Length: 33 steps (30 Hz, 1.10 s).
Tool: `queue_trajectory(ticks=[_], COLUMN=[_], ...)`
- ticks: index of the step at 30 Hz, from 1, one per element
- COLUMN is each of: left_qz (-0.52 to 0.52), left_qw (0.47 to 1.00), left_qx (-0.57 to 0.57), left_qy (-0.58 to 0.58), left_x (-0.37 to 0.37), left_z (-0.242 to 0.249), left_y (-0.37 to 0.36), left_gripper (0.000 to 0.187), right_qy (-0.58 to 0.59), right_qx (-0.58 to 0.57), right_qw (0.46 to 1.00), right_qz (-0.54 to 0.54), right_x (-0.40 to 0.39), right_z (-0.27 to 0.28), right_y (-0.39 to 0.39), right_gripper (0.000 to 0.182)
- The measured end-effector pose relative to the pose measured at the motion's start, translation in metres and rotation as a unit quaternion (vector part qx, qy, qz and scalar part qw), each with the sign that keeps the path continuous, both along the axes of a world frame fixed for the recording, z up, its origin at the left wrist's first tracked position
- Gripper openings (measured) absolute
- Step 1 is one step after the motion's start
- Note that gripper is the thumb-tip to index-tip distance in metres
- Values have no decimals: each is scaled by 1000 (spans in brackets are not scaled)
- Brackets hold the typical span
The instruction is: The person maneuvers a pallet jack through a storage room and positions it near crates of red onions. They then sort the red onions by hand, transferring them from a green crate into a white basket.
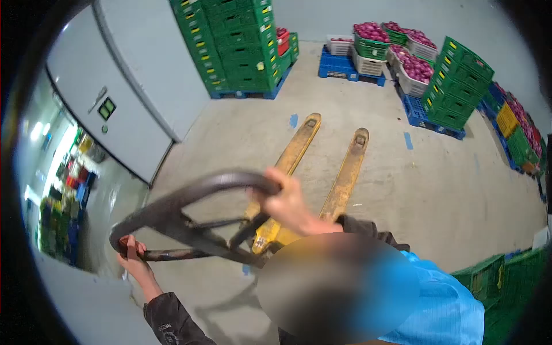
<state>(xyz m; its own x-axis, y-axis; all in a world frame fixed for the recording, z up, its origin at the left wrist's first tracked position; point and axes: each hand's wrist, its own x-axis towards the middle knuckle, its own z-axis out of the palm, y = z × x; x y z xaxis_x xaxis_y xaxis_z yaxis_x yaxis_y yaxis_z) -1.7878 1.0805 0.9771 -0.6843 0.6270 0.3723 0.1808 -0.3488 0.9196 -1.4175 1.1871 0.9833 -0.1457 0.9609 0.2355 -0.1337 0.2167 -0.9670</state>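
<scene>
Both my hands grip the dark loop handle (167, 204) of a yellow pallet jack. My left hand (133, 259) is wrapped round the handle's lower left corner. On the upper right end of the loop, my right hand (284, 202) is closed and slightly blurred by motion. Beyond the handle, the jack's two worn yellow forks (346, 175) reach forward along the floor, with no load on them. A blurred patch at the bottom centre hides part of the view near my body.
A tall stack of green crates (244, 54) stands on a pallet at the upper left. Crates of red onions (371, 33) sit on blue pallets (339, 68) at the back and right. A white door (106, 98) stands left; more green crates (483, 276) are lower right.
</scene>
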Motion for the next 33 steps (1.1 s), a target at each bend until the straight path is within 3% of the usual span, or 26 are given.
queue_trajectory(ticks=[1, 2, 4, 5, 7, 8, 9, 10, 11, 12, 13, 14, 15, 18, 20, 23, 24, 26, 28, 31, 33], left_qz=[-17, -8, 42, 27, -93, -95, -108, -293, -459, -409, -336, -249, -297, -344, -367, -432, -440, -444, -440, -443, -457], left_qw=[1000, 1000, 996, 996, 971, 993, 992, 941, 828, 888, 937, 968, 950, 936, 929, 895, 892, 887, 888, 885, 878], left_qx=[8, -6, 16, 20, 130, 63, 63, 48, 27, 27, 13, -8, 13, -35, -33, 11, 12, 50, 63, 85, 90], left_qy=[3, -13, -75, -77, -179, 8, 7, -163, -320, -210, -92, 12, -95, -73, -36, -106, -106, -115, -118, -117, -107], left_x=[-34, -73, -79, -81, -91, -104, -115, -124, -139, -103, -66, -28, -19, 2, 9, 26, 35, 55, 75, 109, 128], left_z=[-15, -41, -47, -49, -68, -81, -95, -108, -116, -95, -74, -52, -54, -50, -54, -64, -62, -56, -59, -60, -64], left_y=[21, 36, 90, 123, 193, 214, 238, 261, 286, 285, 282, 280, 294, 321, 339, 359, 366, 378, 390, 415, 441], left_gripper=[8, 9, 9, 9, 24, 17, 17, 15, 15, 14, 13, 11, 12, 8, 16, 14, 14, 38, 39, 40, 40], right_qy=[20, 59, 8, -14, -46, -29, -72, -72, -85, -83, -35, -82, -109, -47, -4, -116, -62, -92, -201, -121, -137], right_qx=[44, 12, 17, 61, 23, 97, 129, 146, 164, 153, 133, 99, 112, 165, 282, 235, 234, 231, 224, 260, 257], right_qw=[999, 996, 997, 995, 996, 994, 987, 986, 981, 982, 990, 987, 985, 983, 945, 928, 935, 922, 881, 902, 890], right_qz=[15, 60, 71, 76, 68, 42, 67, 37, 59, 76, 32, 92, 72, -65, -163, -266, -258, -296, -364, -322, -350], right_x=[-11, -25, -37, -41, -53, -65, -68, -81, -85, -87, -96, -92, -97, -115, -113, -91, -85, -73, -53, -22, -8], right_z=[-7, -23, -17, -23, -14, -19, -23, -32, -39, -34, -33, -21, -26, -40, -39, -31, -33, -34, -33, -28, -33], right_y=[-12, -34, -55, -59, -61, -59, -61, -64, -61, -63, -67, -62, -64, -64, -54, -49, -42, -30, -20, 12, 24], right_gripper=[14, 18, 23, 24, 23, 24, 28, 33, 34, 33, 15, 13, 12, 12, 25, 17, 15, 16, 19, 20, 19])
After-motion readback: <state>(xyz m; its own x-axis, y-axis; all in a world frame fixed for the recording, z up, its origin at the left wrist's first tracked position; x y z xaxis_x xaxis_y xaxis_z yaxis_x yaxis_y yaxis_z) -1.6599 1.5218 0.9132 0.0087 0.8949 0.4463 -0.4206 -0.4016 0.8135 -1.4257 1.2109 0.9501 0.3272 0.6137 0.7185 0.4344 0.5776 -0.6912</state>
